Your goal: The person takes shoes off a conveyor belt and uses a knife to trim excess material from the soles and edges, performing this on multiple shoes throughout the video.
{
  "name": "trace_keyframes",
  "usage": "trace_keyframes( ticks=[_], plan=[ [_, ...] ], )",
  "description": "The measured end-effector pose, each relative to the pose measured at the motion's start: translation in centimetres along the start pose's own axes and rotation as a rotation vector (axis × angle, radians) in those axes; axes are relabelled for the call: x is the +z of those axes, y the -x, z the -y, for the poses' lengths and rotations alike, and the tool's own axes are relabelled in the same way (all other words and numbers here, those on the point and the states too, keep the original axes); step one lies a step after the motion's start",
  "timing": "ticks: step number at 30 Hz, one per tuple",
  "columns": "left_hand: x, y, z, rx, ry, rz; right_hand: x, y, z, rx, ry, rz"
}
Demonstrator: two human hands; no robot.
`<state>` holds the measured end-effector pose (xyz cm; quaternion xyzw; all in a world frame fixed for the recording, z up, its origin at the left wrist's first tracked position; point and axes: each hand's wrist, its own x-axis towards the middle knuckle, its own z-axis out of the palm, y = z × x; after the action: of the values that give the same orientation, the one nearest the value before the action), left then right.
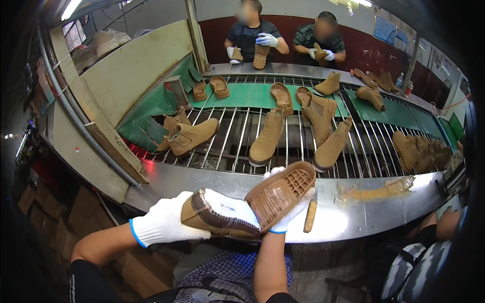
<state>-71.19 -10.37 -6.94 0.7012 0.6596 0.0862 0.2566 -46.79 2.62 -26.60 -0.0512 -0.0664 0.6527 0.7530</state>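
Note:
My left hand (169, 219), in a white glove with a blue cuff, is closed around a tan boot upper (202, 222). The upper lies bottom up, so its white insole board and stitched dark edge show. My right hand (295, 214), gloved the same way, grips a brown rubber sole (281, 196) from behind, and its fingers are partly hidden. The sole's ribbed and gridded inner side faces up. One end of the sole meets the end of the upper, while the rest is tilted away from it. A short tan stick-like piece (310, 216) lies on the metal ledge beside my right hand.
Beyond the metal ledge (166, 178), a rack of metal bars carries several tan boots (269, 136) and loose soles (281, 97) on green sheets (247, 93). More boots (411, 151) cluster at right. Two gloved co-workers (255, 38) handle footwear across the rack. Cardboard boxes (144, 272) lie below left.

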Motion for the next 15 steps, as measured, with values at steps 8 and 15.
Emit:
trace_keyframes(
  ticks=[8, 15],
  plan=[
    [-4.1, -4.2, -5.2, 0.171, -0.245, 0.235, 8.8, 2.8, 5.6, 0.178, 1.066, 0.894],
    [-2.3, -3.2, -6.3, 0.489, -0.336, 0.181, 10.4, 6.9, 7.4, -0.17, 1.052, 0.817]
  ],
)
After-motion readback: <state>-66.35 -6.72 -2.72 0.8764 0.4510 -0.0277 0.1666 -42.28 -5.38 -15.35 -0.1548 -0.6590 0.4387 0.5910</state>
